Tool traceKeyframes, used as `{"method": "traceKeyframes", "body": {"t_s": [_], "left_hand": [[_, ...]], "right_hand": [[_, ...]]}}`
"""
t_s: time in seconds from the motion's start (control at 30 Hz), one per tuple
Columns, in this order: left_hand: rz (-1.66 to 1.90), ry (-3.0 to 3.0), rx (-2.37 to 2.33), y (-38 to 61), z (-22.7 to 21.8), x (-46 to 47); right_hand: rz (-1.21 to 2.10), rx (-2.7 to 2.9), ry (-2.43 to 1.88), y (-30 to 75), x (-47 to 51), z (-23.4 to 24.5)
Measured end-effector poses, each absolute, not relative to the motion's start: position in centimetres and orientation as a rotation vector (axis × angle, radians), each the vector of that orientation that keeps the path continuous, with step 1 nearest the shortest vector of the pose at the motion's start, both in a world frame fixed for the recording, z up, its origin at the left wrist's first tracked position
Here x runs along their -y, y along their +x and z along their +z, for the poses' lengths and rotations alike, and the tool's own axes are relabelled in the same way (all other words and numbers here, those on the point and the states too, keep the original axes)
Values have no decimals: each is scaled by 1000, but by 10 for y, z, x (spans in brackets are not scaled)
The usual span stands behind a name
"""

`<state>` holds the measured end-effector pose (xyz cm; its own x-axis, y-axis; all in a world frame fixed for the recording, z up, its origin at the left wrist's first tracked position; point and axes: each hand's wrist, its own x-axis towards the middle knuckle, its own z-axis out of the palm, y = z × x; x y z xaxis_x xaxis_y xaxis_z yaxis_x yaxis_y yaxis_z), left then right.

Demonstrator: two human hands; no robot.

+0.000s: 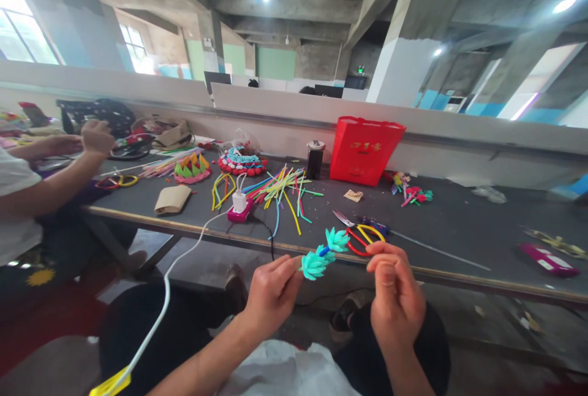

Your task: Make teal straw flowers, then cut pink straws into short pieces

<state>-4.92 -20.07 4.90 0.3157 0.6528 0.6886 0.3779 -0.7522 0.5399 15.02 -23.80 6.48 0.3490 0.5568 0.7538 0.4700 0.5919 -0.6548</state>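
Observation:
My left hand (271,290) pinches the lower end of a turquoise pipe-cleaner piece (324,253) with two spiky tufts and a short blue section between them. My right hand (394,295) is held just to its right, fingers curled together near the upper tuft; what they grip is hidden from me. Both hands hover in front of the dark table's near edge (459,277), above my lap. Scissors with red and yellow handles (361,235) lie on the table just behind the piece.
A pile of coloured pipe cleaners (280,190), a pink power strip with a white charger (240,206), a red bag (365,149), a dark cup (315,160) and finished craft pieces (242,162) lie on the table. Another person's arm (59,178) works at the left.

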Motion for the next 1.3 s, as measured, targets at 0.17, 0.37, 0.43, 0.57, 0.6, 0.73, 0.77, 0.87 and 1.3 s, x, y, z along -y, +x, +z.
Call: {"method": "traceKeyframes", "body": {"t_s": [0.17, 0.37, 0.43, 0.57, 0.6, 0.73, 0.77, 0.87, 1.3], "left_hand": [[1300, 2018, -884, -47, 54, 203], [1059, 1485, -811, -44, 48, 204], [1025, 1390, -789, -43, 45, 204], [974, 1328, -744, -42, 43, 204], [970, 1304, -731, -41, 43, 203], [951, 1135, -670, -39, 42, 202], [939, 1098, -659, -38, 42, 201], [941, 1085, -637, -41, 42, 199], [824, 1228, -653, -45, 71, 197]], "right_hand": [[361, 1164, -1005, 150, 223, 60], [758, 1248, -919, 139, 212, 58], [769, 1256, -922, 136, 213, 59], [723, 1247, -927, 131, 218, 63], [713, 1240, -924, 130, 219, 64], [682, 1261, -912, 130, 220, 65], [680, 1277, -915, 131, 221, 65], [695, 1306, -931, 132, 222, 66], [620, 1405, -1008, 127, 221, 74]]}}
